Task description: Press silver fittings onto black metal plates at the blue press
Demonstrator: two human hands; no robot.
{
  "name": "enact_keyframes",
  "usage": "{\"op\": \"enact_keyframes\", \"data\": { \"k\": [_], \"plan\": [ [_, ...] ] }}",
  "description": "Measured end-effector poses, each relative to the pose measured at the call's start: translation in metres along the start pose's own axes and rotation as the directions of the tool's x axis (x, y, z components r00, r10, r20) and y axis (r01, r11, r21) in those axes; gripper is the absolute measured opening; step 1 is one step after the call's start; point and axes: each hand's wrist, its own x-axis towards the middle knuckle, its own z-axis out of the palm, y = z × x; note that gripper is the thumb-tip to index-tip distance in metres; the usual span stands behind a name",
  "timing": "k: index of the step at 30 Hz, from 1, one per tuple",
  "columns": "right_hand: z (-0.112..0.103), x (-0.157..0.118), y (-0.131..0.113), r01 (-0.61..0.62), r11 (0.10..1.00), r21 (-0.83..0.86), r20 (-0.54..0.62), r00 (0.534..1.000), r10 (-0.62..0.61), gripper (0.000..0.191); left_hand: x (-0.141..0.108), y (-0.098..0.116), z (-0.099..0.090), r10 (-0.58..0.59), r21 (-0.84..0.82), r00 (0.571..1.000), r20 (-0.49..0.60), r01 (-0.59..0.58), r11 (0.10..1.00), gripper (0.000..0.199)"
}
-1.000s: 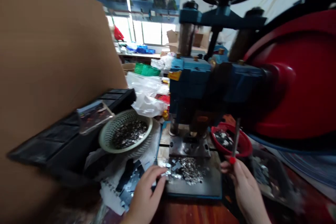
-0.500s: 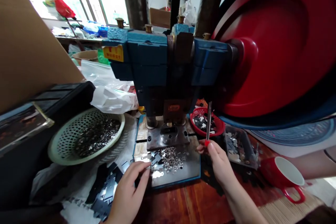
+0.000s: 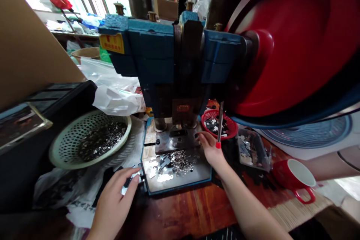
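My left hand [image 3: 116,193], thumb and fingers apart, is over flat metal plates [image 3: 128,183] left of the press base [image 3: 177,185]; some plates show in the gap. My right hand [image 3: 210,150] reaches to the right end of the steel die block [image 3: 176,142], its fingertips bent together there; what they pinch, if anything, is too small to make out. A metal rod with a red tip [image 3: 218,144] hangs in front of that wrist. Small shiny metal bits [image 3: 181,163] lie heaped on the base, with several flat pieces [image 3: 164,163] beside them.
A pale green basket [image 3: 56,153] of metal bits stands left. On the right are a red basket [image 3: 234,129], a clear plastic box [image 3: 260,165] of parts and a red mug [image 3: 292,180]. The press's large red wheel [image 3: 295,45] overhangs the right side.
My left hand has drawn back left, from the base's edge to the plates beside it. My right hand has moved from near the rod's red tip to the die block. The view has shifted slightly.
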Motion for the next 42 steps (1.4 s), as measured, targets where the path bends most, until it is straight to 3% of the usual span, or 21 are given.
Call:
{"op": "enact_keyframes", "data": {
  "k": [3,6,9,13,18,20,21,23,25,33,38,42],
  "plan": [
    [0.022,0.027,-0.005,0.092,0.985,-0.149,0.101,0.992,-0.077,0.034,-0.002,-0.002,-0.003,-0.023,0.047,0.998,0.054,0.02,0.999,0.031],
    [0.03,0.039,-0.002,0.036,0.997,-0.066,0.087,0.996,-0.03,0.025,-0.007,-0.003,-0.006,-0.05,0.063,0.994,0.101,0.044,0.997,0.032],
    [0.019,0.038,0.006,-0.031,0.999,0.027,0.02,0.999,0.031,0.023,-0.012,-0.007,-0.007,-0.073,0.069,0.991,0.117,0.065,0.995,0.032],
    [-0.012,0.03,0.014,-0.094,0.982,0.163,-0.11,0.987,0.113,0.031,-0.012,-0.008,-0.003,-0.081,0.062,0.986,0.144,0.073,0.995,0.031],
    [-0.028,-0.01,0.012,-0.096,0.973,0.209,-0.205,0.969,0.139,0.036,-0.004,0.004,0.006,-0.039,0.042,0.983,0.179,0.032,0.999,0.03],
    [-0.023,-0.034,0.008,-0.063,0.998,0.013,-0.083,0.994,0.064,0.023,0.002,0.012,0.012,-0.014,0.034,0.981,0.191,0.007,0.999,0.03],
    [-0.019,-0.046,0.005,0.006,0.993,-0.122,0.056,0.998,0.001,0.016,0.005,0.015,0.015,0.0,0.034,0.98,0.197,-0.007,0.999,0.03],
    [-0.013,-0.065,-0.001,0.183,0.931,-0.314,0.269,0.958,-0.097,0.013,0.012,0.023,0.021,0.033,0.037,0.978,0.207,-0.041,0.998,0.03],
    [-0.01,-0.076,-0.004,0.296,0.854,-0.428,0.376,0.917,-0.13,0.015,0.018,0.031,0.027,0.063,0.044,0.974,0.219,-0.074,0.996,0.029],
    [-0.008,-0.078,0.003,0.342,0.716,-0.608,0.4,0.911,-0.096,0.011,0.019,0.04,0.033,0.087,0.055,0.971,0.223,-0.102,0.993,0.027],
    [-0.005,-0.084,0.004,0.366,0.668,-0.647,0.411,0.906,-0.098,0.012,0.009,0.022,0.022,0.045,0.087,0.988,0.151,-0.058,0.994,0.03],
    [-0.004,-0.074,-0.001,0.394,0.682,-0.616,0.393,0.904,-0.168,0.012,0.002,-0.002,0.01,-0.023,0.135,0.996,0.09,0.011,0.991,0.034]
  ]
}}
